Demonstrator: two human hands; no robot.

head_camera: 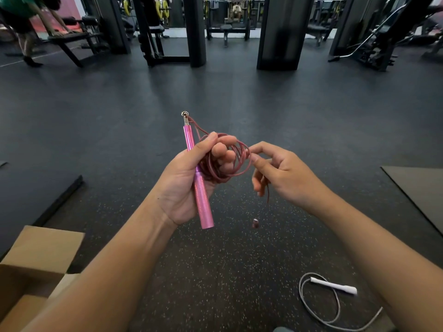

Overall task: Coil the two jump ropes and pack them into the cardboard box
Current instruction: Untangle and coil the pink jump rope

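Pink metal handle (198, 178) lies across the palm of the left hand (191, 178), swivel end pointing far, with the dark-red cord coil (225, 161) looped round that hand's curled fingers.

Risks, as I judge them:
- Coil is loose and springy; if the left fingers relax, the loops could slide off and unwind.
- The tail of the cord (268, 192) hangs below the right hand; its second handle (255, 223) dangles low, blurred. A swing could tug the loops or snag.
- White jump rope (335, 305) sprawls uncoiled on the floor at near right, easy to step on.

Hands: left closed round handle and coil. Right hand (282, 173) half curled, thumb and forefinger pinching the cord just beside the coil.

Cardboard box (36, 264) sits open at near left; nothing visible inside from here.
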